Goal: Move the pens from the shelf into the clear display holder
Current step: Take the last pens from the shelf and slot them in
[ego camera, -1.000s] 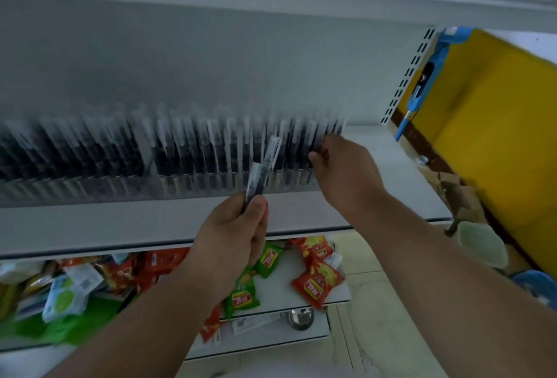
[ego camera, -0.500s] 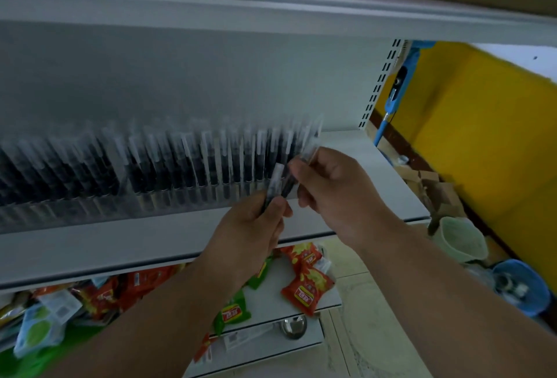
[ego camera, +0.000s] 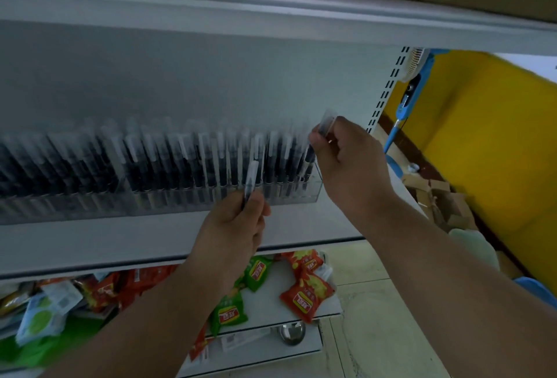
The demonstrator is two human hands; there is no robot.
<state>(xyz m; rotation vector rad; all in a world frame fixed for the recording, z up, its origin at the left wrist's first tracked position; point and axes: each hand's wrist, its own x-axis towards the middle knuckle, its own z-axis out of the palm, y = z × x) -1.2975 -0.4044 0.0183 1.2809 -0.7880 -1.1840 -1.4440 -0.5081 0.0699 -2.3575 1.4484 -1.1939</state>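
Right hand (ego camera: 343,163) pinches one black pen with a clear cap (ego camera: 327,124) between thumb and fingers, held nearly upright, cap up, right at the right end of the clear acrylic display holder (ego camera: 313,193). The pen's lower end points down into the last slot at that end; the lower barrel is hidden behind the hand, so I cannot tell if the tip is already in. Left hand (ego camera: 238,227) grips a second black clear-capped pen (ego camera: 250,180), also near upright, cap up, in front of the holder's front wall, just left of the right hand.

Key relation: the long axis of the right-hand pen is roughly in line with the standing row, and the open slot lies directly below the fingers. The right hand is the nearer one to the free end, so it likely seats first, with the left-hand pen as the next feed.

Count: two pens in hands, one each. Pens in the holder: a long packed row, too blurred to count. The holder sits along the white metal shelf (ego camera: 301,230), back from the front edge, its right end near the shelf's right side.
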